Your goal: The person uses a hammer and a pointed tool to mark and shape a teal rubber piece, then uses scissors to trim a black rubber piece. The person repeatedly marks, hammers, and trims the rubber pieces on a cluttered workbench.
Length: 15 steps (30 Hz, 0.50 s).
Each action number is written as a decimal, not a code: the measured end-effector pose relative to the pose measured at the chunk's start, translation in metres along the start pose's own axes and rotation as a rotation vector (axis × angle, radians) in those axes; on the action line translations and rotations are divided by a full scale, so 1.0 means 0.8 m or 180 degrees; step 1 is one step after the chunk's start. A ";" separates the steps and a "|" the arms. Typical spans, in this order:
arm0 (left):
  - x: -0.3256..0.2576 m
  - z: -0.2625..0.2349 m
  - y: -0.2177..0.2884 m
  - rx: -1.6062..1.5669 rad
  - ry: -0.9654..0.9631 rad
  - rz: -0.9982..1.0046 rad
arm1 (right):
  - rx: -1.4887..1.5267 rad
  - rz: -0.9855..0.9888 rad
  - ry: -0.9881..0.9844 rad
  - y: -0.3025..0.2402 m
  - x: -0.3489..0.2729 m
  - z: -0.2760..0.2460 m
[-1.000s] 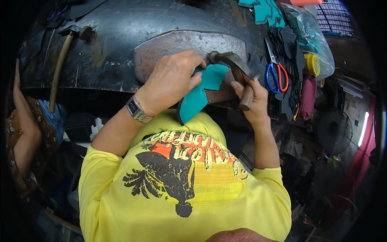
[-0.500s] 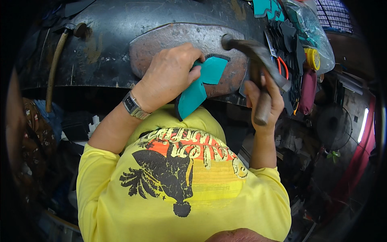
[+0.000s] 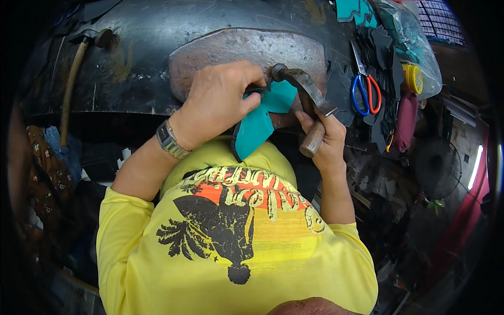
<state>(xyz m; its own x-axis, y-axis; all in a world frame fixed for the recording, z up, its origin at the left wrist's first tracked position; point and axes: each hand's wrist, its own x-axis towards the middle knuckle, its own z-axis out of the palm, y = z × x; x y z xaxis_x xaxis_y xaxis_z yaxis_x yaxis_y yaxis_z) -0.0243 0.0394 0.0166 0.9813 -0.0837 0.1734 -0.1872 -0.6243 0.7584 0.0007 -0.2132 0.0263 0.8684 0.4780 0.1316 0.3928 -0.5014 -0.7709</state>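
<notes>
i see the teal piece [image 3: 260,118] at the near edge of the round grey slab [image 3: 231,52], bent over so one part lies up on the slab and the longer part hangs down toward my yellow shirt [image 3: 231,236]. it looks like soft leather or foam with a dark back (i cannot tell which).

my left hand [image 3: 220,102] is closed over the top of the piece, its grip shut tight, fingers curled and pinching the fold against the slab. my right hand [image 3: 325,139] has its grip wrapped shut around the wooden handle of the hammer [image 3: 304,97].

what has changed: half a second ago the hammer was lifted, its head up over the slab. now its head is down, right at the fold beside my left fingertips, touching or nearly touching the teal piece. a second ago it was down low too. so i think i am tapping again and again, pressing the fold flat. my left hand has hardly moved, so the piece is staying put while i hit it.

further out on the dark tabletop [image 3: 136,37] lie scissors with one blue and one orange loop [image 3: 365,86], black cut shapes [image 3: 386,73], more teal pieces [image 3: 354,10] at the top edge, a yellow roll [image 3: 413,79] and a clear bag [image 3: 415,47]. a long stick with a dark head [image 3: 71,89] lies at the left.
</notes>
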 end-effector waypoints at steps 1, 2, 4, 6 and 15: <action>-0.003 0.003 0.001 0.0017 0.0077 0.0078 | 0.0041 0.0031 -0.0014 0.002 0.000 -0.002; -0.005 0.006 0.003 0.0009 0.0138 0.0142 | 0.0082 0.0063 -0.0028 0.004 -0.001 -0.004; -0.010 0.009 0.005 0.0101 0.0235 0.0280 | 0.0079 -0.0140 0.0110 0.006 -0.003 -0.009; -0.013 0.010 0.006 0.0104 0.0294 0.0311 | 0.0320 -0.0174 0.0505 0.003 -0.010 -0.008; -0.013 0.013 0.006 0.0033 0.0333 0.0405 | -0.0196 -0.0195 -0.0101 -0.014 -0.002 -0.017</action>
<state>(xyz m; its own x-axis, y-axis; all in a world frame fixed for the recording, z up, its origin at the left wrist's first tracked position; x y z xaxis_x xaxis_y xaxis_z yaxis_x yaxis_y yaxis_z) -0.0346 0.0293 0.0120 0.9396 -0.0816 0.3324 -0.3086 -0.6219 0.7197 -0.0009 -0.2181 0.0434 0.8325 0.5314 0.1567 0.4636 -0.5135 -0.7221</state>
